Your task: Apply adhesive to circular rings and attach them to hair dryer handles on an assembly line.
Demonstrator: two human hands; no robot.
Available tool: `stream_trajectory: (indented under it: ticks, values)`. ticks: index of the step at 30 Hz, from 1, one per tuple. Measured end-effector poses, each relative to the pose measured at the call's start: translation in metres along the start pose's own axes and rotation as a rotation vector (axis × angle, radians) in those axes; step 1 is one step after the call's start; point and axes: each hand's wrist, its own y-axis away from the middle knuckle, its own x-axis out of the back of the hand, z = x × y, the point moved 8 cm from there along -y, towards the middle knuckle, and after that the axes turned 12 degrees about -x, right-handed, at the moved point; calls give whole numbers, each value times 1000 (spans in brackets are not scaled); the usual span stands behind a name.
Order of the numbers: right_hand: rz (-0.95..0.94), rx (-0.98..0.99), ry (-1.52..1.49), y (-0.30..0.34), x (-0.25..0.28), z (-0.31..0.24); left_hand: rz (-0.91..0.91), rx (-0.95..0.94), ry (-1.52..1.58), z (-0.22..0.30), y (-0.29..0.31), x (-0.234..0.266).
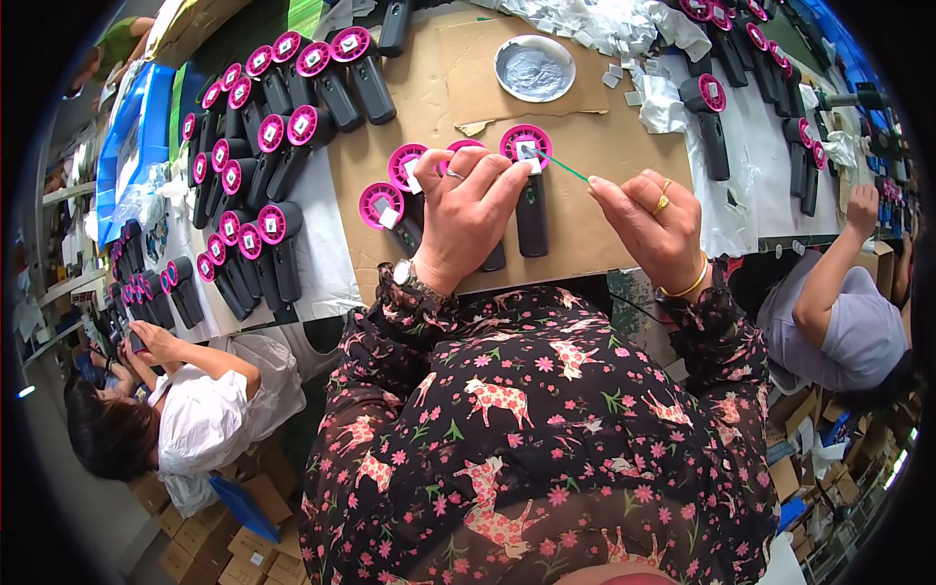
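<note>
Blouse (541,429); right hand (658,229) pinches stick (564,165); left hand (466,210), grip unclear; bowl (534,98) holds grey paste (531,72).

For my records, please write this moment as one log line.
left hand: beside white square | right hand: holds green stick, tip at white square | bowl: holds grey paste

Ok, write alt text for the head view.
A person's right hand holds a thin green stick, its tip at a pale square on a black, pink-topped device; the left hand is close beside it. Around them are a white dish of grey paste and many similar devices, with other people at both sides.
</note>
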Motion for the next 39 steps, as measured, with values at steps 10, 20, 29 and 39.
stream_trajectory:
  ticks: [10, 20, 29, 39]
  values:
    - [18, -22, -26, -1, 0, 1, 10, 26, 33, 2, -7, -2]
    - [-66, 62, 55, -6, -7, -5, -6, 16, 4, 6, -1, -1]
    - [37, -79, -42, -7, -1, 3, -9, 14, 21, 7, -7, -2]
    - [59, -107, -68, -9, -3, 6, 95, 170, 66, 5, -11, -10]
